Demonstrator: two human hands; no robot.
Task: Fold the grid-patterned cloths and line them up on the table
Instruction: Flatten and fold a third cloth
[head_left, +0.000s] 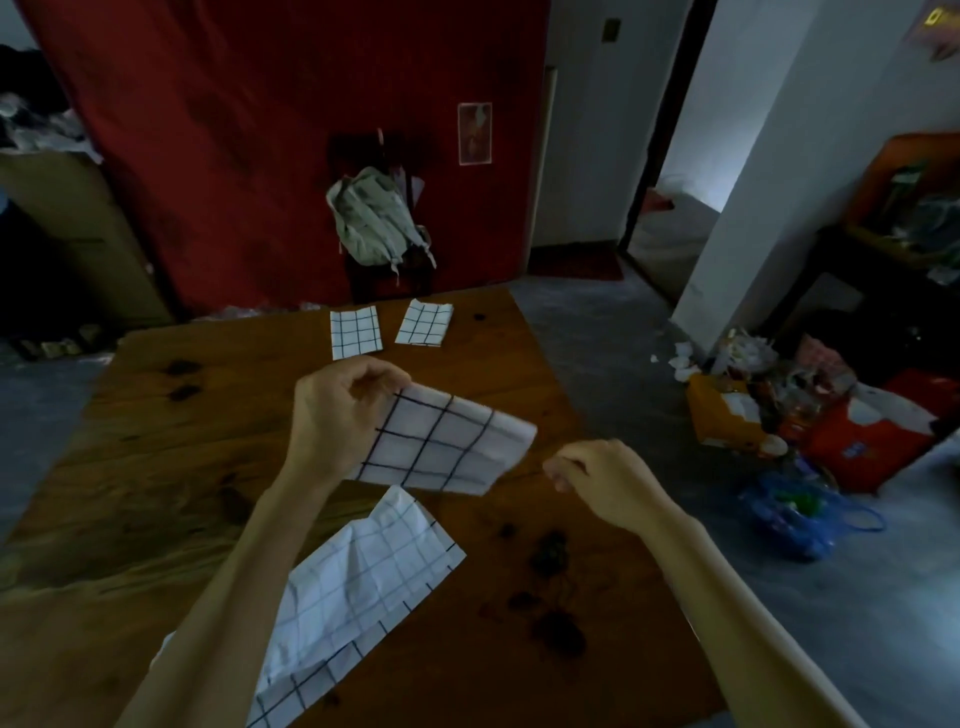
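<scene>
Your left hand (337, 415) is up over the middle of the wooden desk (156, 441), fingers (374, 375) pinched on the left edge of a folded grid cloth (441, 447), which hangs out flat to the right, lifted clear of the desk top. Your right hand (602, 478) sits just right of that cloth's free corner, not touching it, fingers curled loosely together and holding nothing that shows. Below the lifted cloth, near you, an unfolded grid cloth (358, 587) lies rumpled on the desk, running from beside your left forearm toward the near edge, one corner pointing up toward the held one. Over at the far edge of the desk two folded cloths lie side by side, slightly apart: the left folded cloth (356, 332) lies square, the right folded cloth (425, 323) lies turned a little. Beyond the desk a pale backpack (376, 218) rests on a dark chair (395, 270) against the red wall. Off to the right, on the floor, there's a heap of bags and packets (810, 415), well apart from the desk
</scene>
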